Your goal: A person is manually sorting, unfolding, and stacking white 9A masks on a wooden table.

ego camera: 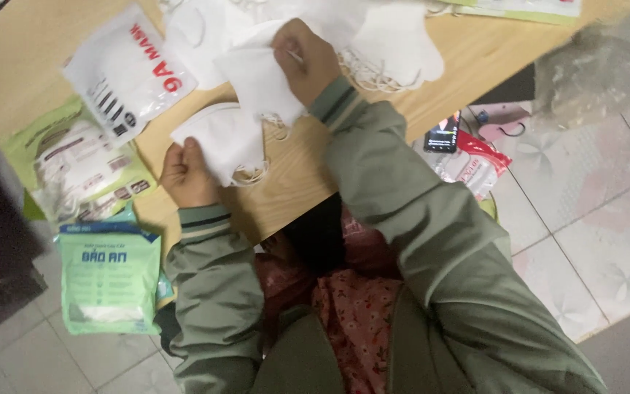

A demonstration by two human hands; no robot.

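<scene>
My left hand [186,175] grips a small stack of white face masks [220,142] with dangling ear loops at the near edge of the wooden table [468,51]. My right hand [308,62] pinches another white mask [260,80] just above that stack, holding it by its upper edge. More white masks [388,36] lie spread over the far side of the table, their elastic loops tangled beneath them. Both arms wear green jacket sleeves with striped cuffs.
A white mask packet [122,69] lies at the left of the table, a green-edged packet [74,171] beside it, and a green bag [109,277] hangs off the near edge. A phone [442,135] and red-white wrapper [475,164] lie on the tiled floor at right.
</scene>
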